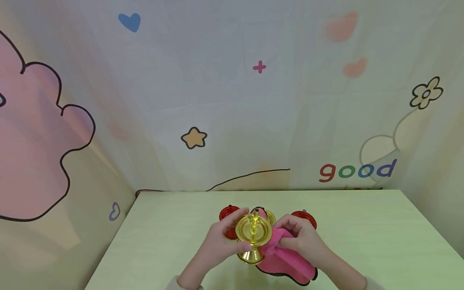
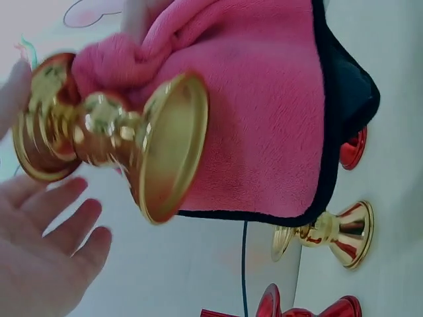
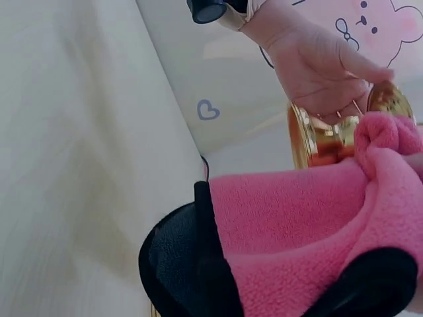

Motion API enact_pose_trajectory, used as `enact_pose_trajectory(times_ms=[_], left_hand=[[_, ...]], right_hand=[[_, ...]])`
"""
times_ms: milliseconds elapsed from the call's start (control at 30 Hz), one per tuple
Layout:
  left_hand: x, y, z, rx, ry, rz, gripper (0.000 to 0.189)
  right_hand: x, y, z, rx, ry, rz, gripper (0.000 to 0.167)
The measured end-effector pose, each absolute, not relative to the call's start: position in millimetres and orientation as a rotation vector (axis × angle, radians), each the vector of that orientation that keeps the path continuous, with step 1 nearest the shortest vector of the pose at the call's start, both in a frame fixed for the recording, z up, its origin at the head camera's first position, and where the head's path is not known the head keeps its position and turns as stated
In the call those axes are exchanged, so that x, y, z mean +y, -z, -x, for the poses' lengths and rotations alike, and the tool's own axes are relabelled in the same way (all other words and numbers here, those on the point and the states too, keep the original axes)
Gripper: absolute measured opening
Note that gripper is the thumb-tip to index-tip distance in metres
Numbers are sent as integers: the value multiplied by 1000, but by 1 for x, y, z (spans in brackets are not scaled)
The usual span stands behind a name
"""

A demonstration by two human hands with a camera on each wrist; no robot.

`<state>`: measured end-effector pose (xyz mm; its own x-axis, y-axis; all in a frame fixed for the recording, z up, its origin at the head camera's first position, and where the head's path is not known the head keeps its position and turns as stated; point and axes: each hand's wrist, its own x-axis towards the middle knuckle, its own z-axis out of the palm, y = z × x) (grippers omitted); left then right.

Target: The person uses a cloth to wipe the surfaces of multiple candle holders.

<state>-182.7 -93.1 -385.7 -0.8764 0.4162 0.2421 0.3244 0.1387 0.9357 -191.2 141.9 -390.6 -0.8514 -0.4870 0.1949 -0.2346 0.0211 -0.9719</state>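
Note:
My left hand [image 1: 214,243] holds a shiny gold candle holder [image 1: 251,254] by its dish rim, thumb on the near side and fingers on the far side. The candle holder has a round dish with a short central tube, a narrow waist and a flared base. In my right hand [image 1: 308,241] is a bunched pink cloth [image 1: 290,266] with black edging, pressed against the holder's right side. The left wrist view shows the cloth's gathered end at the gold dish. Its loose part hangs down toward the table, and a dark underside shows in the right wrist view.
Behind my hands on the pale table [image 1: 362,225] stand a red candle holder [image 1: 226,212] at left, another red one [image 1: 307,217] at right and a second gold one [image 2: 357,234] between them, partly hidden. A printed curtain [image 1: 232,100] hangs behind the table.

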Motion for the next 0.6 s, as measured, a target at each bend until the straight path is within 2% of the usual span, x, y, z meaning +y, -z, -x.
enact_pose_trajectory(times_ms=[133,267,433,600], left_hand=[[-88,390,178,2492,-1862,-660,59],[-80,395,174,2642,-1788,-671,68],[-69,399,172,2750,-1800,-491,88],[-71,397,176,2659,-1922,-493,82]], right_hand=[[136,393,190,2195,1962,603,24],[129,395,186,2292,1987,485,23],[122,395,181,2414,1962,562,17],[124,394,182,2342,1946,700,18]])
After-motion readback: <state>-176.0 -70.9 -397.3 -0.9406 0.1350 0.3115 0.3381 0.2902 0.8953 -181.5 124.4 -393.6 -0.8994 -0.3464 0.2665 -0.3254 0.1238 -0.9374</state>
